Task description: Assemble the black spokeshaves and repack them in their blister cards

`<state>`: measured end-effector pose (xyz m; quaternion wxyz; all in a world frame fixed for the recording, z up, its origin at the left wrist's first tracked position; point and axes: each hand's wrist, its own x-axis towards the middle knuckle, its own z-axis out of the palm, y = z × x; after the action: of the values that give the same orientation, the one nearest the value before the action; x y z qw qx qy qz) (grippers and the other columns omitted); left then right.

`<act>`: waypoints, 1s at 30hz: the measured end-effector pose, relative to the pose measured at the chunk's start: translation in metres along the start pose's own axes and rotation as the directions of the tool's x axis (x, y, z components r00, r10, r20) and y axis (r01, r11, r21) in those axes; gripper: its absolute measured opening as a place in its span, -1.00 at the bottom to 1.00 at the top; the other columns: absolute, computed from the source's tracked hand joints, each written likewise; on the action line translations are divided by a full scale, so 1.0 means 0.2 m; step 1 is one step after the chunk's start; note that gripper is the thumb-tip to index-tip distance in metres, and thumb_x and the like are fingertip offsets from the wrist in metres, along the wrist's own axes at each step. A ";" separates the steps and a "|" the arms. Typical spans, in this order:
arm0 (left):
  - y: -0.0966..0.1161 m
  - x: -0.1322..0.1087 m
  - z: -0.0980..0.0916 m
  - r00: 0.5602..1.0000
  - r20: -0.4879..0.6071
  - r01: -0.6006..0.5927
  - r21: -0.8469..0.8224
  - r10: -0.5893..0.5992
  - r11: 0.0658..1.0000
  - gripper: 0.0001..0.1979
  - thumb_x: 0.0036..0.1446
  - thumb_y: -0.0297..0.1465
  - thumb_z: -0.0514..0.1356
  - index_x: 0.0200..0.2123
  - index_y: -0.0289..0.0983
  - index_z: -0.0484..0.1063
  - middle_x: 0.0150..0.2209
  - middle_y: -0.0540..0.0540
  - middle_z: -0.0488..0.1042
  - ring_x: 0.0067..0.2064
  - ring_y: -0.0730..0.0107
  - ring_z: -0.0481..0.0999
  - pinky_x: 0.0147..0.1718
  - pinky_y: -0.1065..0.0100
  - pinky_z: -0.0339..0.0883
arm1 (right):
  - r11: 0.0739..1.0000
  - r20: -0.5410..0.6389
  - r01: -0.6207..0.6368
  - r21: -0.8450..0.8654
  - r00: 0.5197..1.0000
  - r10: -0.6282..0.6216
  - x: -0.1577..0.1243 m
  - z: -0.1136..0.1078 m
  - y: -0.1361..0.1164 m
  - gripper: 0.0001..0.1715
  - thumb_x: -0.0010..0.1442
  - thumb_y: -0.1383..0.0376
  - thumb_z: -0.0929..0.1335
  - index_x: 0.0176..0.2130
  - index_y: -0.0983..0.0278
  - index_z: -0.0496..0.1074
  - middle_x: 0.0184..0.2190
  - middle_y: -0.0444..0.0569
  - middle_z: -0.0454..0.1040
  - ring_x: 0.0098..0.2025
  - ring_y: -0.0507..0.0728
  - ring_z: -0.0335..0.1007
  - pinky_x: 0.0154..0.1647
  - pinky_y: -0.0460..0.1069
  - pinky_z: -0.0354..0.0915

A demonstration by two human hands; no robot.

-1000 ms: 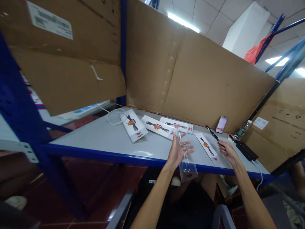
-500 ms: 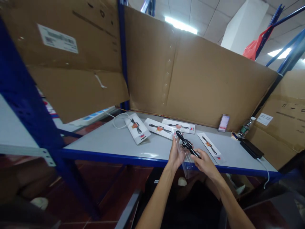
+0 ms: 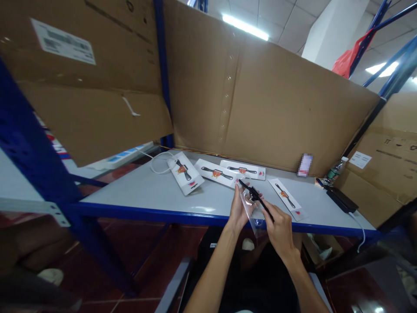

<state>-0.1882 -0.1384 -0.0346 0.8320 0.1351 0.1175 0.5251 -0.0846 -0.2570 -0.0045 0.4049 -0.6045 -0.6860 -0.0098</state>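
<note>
A black spokeshave point(image 3: 254, 195) is tilted over the front edge of the table, its lower handle gripped in my right hand point(image 3: 279, 226). Under it, my left hand point(image 3: 239, 211) is closed on a clear plastic blister shell point(image 3: 253, 219) that hangs past the table edge. The spokeshave's middle lies close over the shell; whether they touch I cannot tell. Just behind my hands is a printed package point(image 3: 215, 172) with a spokeshave pictured on it. To the right lies a similar card point(image 3: 286, 198).
Two more printed packages point(image 3: 185, 174) point(image 3: 243, 169) lie on the grey table point(image 3: 137, 191). At the right stand a bottle point(image 3: 335, 171) and a blurred-out upright phone-like object point(image 3: 304, 165), near a black case point(image 3: 342, 200) with a white cable. Cardboard sheets point(image 3: 267, 104) wall the back and sides.
My right hand has rolled the spokeshave, which now shows more edge-on. My left hand keeps hold of the plastic shell. The whole view has shifted slightly.
</note>
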 end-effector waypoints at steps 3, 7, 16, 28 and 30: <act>0.00 0.00 0.00 1.000 -0.011 -0.004 0.020 0.004 1.000 -0.50 0.36 0.05 0.01 0.10 -0.17 0.36 -0.32 -0.15 0.56 -0.25 0.12 0.64 -0.18 0.06 0.54 | 0.990 0.046 0.101 -0.100 0.994 -0.097 -0.03 0.03 0.01 -0.53 0.45 0.24 0.22 0.23 0.17 0.47 -0.28 0.06 0.53 -0.26 0.20 0.48 -0.21 0.04 0.36; -0.01 0.01 -0.02 1.000 -0.014 0.011 0.037 -0.010 0.999 -0.44 0.34 0.09 0.03 0.15 -0.19 0.33 -0.28 -0.18 0.57 -0.24 0.11 0.65 -0.19 0.05 0.55 | 0.944 0.080 0.233 -0.234 0.972 -0.221 -0.05 0.04 0.00 -0.51 0.42 0.32 0.26 0.27 0.11 0.43 -0.25 0.05 0.48 -0.18 0.22 0.38 -0.20 0.05 0.35; -0.01 0.02 -0.04 0.999 -0.013 0.040 0.020 -0.040 0.999 -0.47 0.35 0.04 0.06 0.09 -0.26 0.40 -0.28 -0.18 0.58 -0.23 0.11 0.66 -0.19 0.07 0.56 | 0.941 0.238 0.314 -0.123 0.930 -0.280 -0.03 -0.03 -0.05 -0.14 0.10 0.64 0.21 0.28 0.13 0.39 0.21 0.05 0.41 0.28 0.29 0.17 0.25 0.27 0.22; -0.01 0.02 -0.04 1.000 -0.029 -0.003 0.001 0.003 1.000 -0.48 0.37 0.02 0.04 0.10 -0.27 0.41 -0.25 -0.24 0.58 -0.17 0.08 0.65 -0.16 0.02 0.58 | 0.706 -0.076 -0.381 -0.597 0.903 0.422 0.01 -0.25 0.45 -0.48 0.35 0.13 0.31 0.18 0.34 0.44 0.04 0.30 0.50 0.08 0.42 0.38 0.04 0.24 0.31; -0.01 0.02 -0.04 0.999 -0.032 -0.003 0.008 0.003 1.000 -0.48 0.38 0.01 0.03 0.11 -0.27 0.41 -0.25 -0.24 0.58 -0.17 0.09 0.65 -0.16 0.02 0.58 | 0.628 -0.035 -0.406 -0.664 0.856 0.516 0.02 -0.27 0.51 -0.45 0.35 0.07 0.31 0.17 0.32 0.44 0.03 0.31 0.50 0.09 0.44 0.39 0.01 0.24 0.31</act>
<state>-0.1882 -0.1341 -0.0432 0.8287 0.1303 0.1326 0.5278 0.0309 -0.2540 -0.0146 0.1020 -0.8604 -0.4903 -0.0947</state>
